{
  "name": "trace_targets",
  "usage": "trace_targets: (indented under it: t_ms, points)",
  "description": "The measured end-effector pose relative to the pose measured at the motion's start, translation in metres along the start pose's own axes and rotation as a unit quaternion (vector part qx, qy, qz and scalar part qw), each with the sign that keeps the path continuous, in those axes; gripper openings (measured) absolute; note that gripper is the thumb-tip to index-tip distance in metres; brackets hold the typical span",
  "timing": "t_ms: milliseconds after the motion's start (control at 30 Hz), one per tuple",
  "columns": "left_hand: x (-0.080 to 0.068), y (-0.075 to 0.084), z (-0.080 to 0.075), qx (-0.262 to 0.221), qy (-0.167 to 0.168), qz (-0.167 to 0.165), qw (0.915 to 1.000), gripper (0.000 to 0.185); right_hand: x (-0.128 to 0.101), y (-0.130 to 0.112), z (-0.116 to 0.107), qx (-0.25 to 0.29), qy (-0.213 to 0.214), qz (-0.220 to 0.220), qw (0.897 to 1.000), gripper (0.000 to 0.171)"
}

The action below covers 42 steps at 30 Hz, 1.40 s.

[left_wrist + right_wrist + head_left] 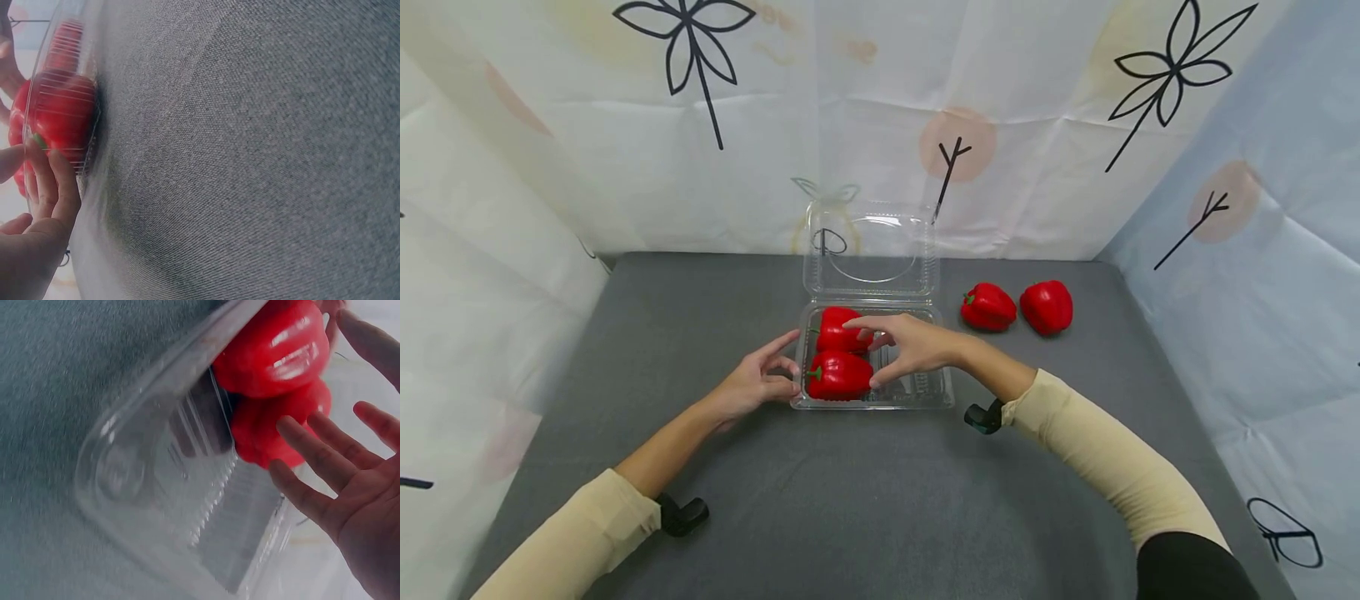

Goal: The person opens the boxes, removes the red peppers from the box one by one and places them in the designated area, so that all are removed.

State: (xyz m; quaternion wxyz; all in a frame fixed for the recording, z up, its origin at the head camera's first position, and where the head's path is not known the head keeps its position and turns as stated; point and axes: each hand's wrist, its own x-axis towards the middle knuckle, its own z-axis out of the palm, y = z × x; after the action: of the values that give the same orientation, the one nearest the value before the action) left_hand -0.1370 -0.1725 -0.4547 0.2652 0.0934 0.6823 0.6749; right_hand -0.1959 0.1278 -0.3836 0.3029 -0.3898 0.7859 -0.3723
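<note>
A clear plastic clamshell container [917,393] lies with its lid raised at the back. Two red bell peppers sit side by side in its left half, a front pepper [841,377] with its green stem to the left and a back pepper [835,327]. My left hand [752,385] is at the container's left edge, fingertips at the rim and wall beside the front pepper's stem. Over the peppers' right ends reaches my right hand [913,342], its fingers spread apart in the right wrist view and curled round nothing. The container's right half [181,481] holds no pepper.
To the right of the container, two more red bell peppers, a left one [988,307] and a right one [1047,307], stand on the grey cloth-covered table [850,500]. The transparent lid [872,250] leans up before the patterned white backdrop [1037,183]. Curtains flank both sides.
</note>
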Motion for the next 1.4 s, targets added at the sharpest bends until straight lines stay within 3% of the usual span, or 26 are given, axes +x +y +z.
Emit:
trace_targets:
  t_ms: [167,367,733,967,1400]
  points:
    - [0.000,0.001,0.000,0.001,0.000,-0.004,1.0000,0.085,0.008,-0.001,0.006,-0.003,-0.017,-0.004,1.000,0.084]
    - [0.001,0.000,-0.002,0.005,-0.001,-0.007,1.0000,0.084,0.016,-0.001,0.012,-0.026,-0.034,0.020,0.999,0.084]
    - [0.001,-0.001,-0.002,0.002,-0.002,-0.002,1.0000,0.084,0.019,0.000,0.020,-0.105,-0.027,0.030,0.994,0.080]
    - [0.002,0.000,-0.001,0.001,-0.001,-0.003,1.0000,0.084,0.020,-0.001,0.022,-0.113,-0.024,0.037,0.993,0.078]
    - [0.002,-0.001,-0.002,0.003,-0.001,-0.003,1.0000,0.084,0.024,-0.006,0.027,-0.173,-0.020,0.058,0.983,0.080]
